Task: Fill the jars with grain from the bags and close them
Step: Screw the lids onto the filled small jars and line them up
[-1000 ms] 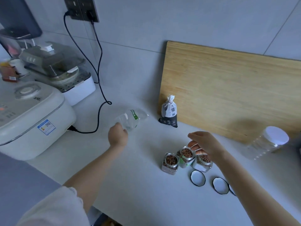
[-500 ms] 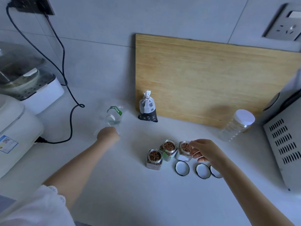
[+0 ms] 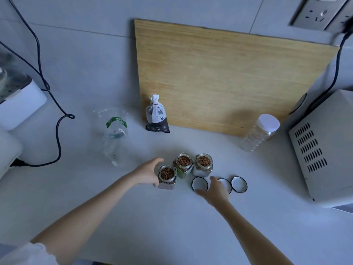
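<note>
Three small square glass jars stand open in a cluster, each full of brown grain: the left jar point(image 3: 167, 176), the middle jar point(image 3: 183, 165) and the right jar point(image 3: 204, 164). My left hand point(image 3: 147, 174) wraps the left jar's side. Three white lids with black rims lie just in front: the left lid point(image 3: 198, 183), the middle lid point(image 3: 226, 183), partly hidden, and the right lid point(image 3: 239, 184). My right hand point(image 3: 214, 190) hovers with spread fingers over the left and middle lids. An empty clear plastic bag point(image 3: 114, 134) lies flat. A small black-and-white grain bag point(image 3: 157, 115) stands tied.
A wooden cutting board point(image 3: 229, 77) leans on the wall behind. A tall clear jar with a white cap point(image 3: 259, 132) stands at its right end. A grey appliance point(image 3: 322, 146) sits at the right. White appliances point(image 3: 17, 100) and a black cable point(image 3: 57, 131) are at the left.
My left hand let go of the clear plastic bag and moved right onto the left jar. My right hand dropped from the jars to the lids. The view swung right.
</note>
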### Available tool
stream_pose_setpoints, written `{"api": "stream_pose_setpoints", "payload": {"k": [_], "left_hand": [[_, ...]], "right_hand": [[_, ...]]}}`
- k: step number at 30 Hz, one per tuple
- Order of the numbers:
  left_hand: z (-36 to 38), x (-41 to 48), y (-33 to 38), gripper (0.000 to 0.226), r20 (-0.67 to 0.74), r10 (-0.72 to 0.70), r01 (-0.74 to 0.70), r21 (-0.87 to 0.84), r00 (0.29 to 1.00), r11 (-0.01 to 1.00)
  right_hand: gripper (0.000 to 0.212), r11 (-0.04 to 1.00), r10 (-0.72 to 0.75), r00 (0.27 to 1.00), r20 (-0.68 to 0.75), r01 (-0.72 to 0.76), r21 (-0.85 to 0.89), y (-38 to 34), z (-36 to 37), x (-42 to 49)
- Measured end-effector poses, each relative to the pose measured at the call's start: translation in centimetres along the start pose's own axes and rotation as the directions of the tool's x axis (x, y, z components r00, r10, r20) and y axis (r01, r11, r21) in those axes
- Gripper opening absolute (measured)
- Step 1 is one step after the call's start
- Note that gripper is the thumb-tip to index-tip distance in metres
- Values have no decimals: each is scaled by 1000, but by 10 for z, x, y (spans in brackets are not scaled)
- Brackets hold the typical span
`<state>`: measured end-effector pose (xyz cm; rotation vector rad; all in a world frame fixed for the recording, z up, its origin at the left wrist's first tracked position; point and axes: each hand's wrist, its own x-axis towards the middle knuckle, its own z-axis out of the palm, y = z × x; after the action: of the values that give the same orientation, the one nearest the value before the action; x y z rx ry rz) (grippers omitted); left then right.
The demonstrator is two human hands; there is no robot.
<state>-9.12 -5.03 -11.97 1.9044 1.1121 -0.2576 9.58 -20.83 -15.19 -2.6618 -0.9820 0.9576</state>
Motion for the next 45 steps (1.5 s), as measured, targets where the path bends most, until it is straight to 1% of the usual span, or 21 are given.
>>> {"api": "stream_pose_setpoints", "payload": {"k": [1, 3, 6, 9, 12, 14, 17, 21, 23, 26, 28, 30, 32, 33, 35, 38, 41, 45], "left_hand": [[6, 0, -3, 95, 2, 29, -29, 11, 1000, 1000], [18, 3, -11, 98, -17, 78, -78, 13, 997, 997], [35, 7, -22, 93, -123, 111, -124, -102, 986, 987], [45, 9, -30, 85, -205, 90, -133, -206, 975, 969], [52, 10, -35, 75, -259, 87, -156, -261, 962, 953], [57, 8, -35, 73, -272, 108, -181, -258, 956, 949], [66, -3, -30, 69, -271, 181, -246, -229, 945, 942], [81, -18, -20, 60, -265, 231, -298, -248, 936, 922], [85, -22, -15, 57, -278, 253, -326, -259, 927, 909], [85, -31, -5, 53, -281, 297, -371, -262, 912, 891], [83, -37, 3, 52, -272, 330, -399, -256, 904, 880], [78, -41, 11, 53, -264, 352, -416, -250, 898, 874], [71, -43, 17, 56, -257, 357, -419, -251, 898, 873], [66, -44, 19, 57, -246, 361, -418, -246, 900, 874], [58, -46, 23, 61, -202, 374, -416, -247, 905, 875], [48, -49, 27, 64, -135, 387, -410, -301, 912, 861], [38, -54, 34, 63, -85, 428, -432, -306, 900, 848], [29, -61, 42, 63, -26, 468, -454, -298, 883, 840]], "right_hand": [[67, 1000, 6, 1000, -23, -6, -13, -2, 6, 2], [69, 999, 18, 998, -54, -20, -35, -8, 15, 3], [62, 992, 9, 995, -100, -22, -121, -10, 21, 2], [57, 984, -52, 992, -113, 32, -177, -7, 22, 1], [54, 981, -150, 985, -81, 138, -139, -7, 21, -5], [54, 970, -224, 973, -58, 217, -105, -13, 18, -13], [57, 944, -326, 944, -45, 323, -66, -24, 11, -26], [55, 895, -442, 897, -32, 438, -82, -31, -4, -45], [54, 876, -477, 879, -20, 473, -97, -32, -15, -54], [57, 868, -490, 872, -1, 488, -94, -38, -31, -65], [53, 857, -507, 862, 11, 506, -101, -42, -40, -71], [52, 827, -548, 836, 31, 547, -129, -46, -48, -76], [56, 803, -582, 812, 42, 582, -129, -49, -56, -80], [54, 783, -606, 793, 55, 607, -136, -49, -60, -82], [49, 734, -656, 748, 102, 663, -147, -50, -68, -84], [55, 660, -728, 664, 172, 746, -88, -49, -81, -84], [54, 580, -782, 582, 225, 811, -82, -49, -93, -90], [53, 524, -813, 534, 233, 845, -108, -49, -104, -97]]}}
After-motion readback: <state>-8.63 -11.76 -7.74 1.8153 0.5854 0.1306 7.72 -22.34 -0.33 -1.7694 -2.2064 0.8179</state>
